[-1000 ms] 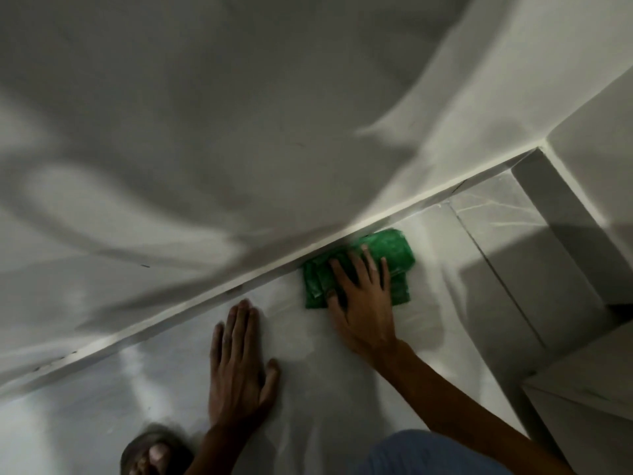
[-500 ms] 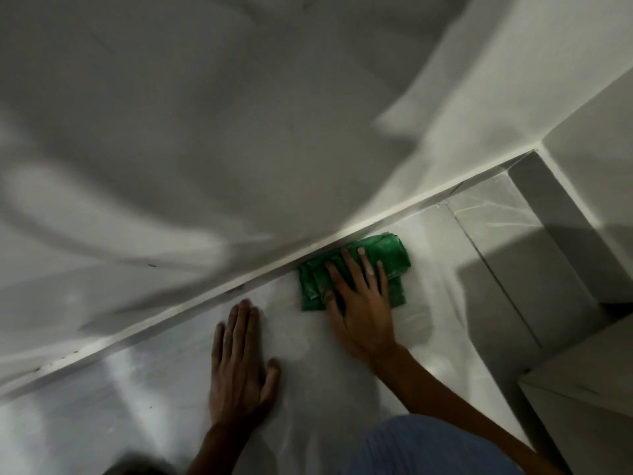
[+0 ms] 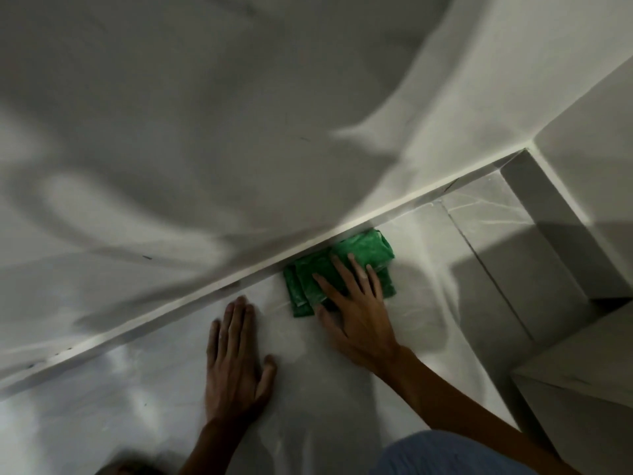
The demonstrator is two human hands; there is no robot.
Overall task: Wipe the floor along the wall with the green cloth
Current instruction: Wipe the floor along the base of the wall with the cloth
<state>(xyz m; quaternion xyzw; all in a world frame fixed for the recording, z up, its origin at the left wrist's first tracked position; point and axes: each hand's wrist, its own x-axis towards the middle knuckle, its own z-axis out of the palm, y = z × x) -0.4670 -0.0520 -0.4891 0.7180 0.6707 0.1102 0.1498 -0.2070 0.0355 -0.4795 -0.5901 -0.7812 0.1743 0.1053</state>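
A folded green cloth (image 3: 359, 252) lies on the pale marble floor (image 3: 308, 389), pushed against the white baseboard (image 3: 239, 282) of the wall (image 3: 205, 132). My right hand (image 3: 356, 310) lies flat on the cloth with fingers spread, pressing it down; the palm covers the cloth's near part. My left hand (image 3: 236, 358) is planted flat on the bare floor to the left of the cloth, fingers pointing at the baseboard, holding nothing.
To the right the wall meets a corner with a grey skirting (image 3: 561, 228). A white box-like edge (image 3: 575, 389) juts in at the lower right. My blue-clad knee (image 3: 445, 454) is at the bottom. A tile joint (image 3: 489, 275) runs right of the cloth.
My right hand has slid the cloth a little leftward along the baseboard. The left hand stays planted in the same spot.
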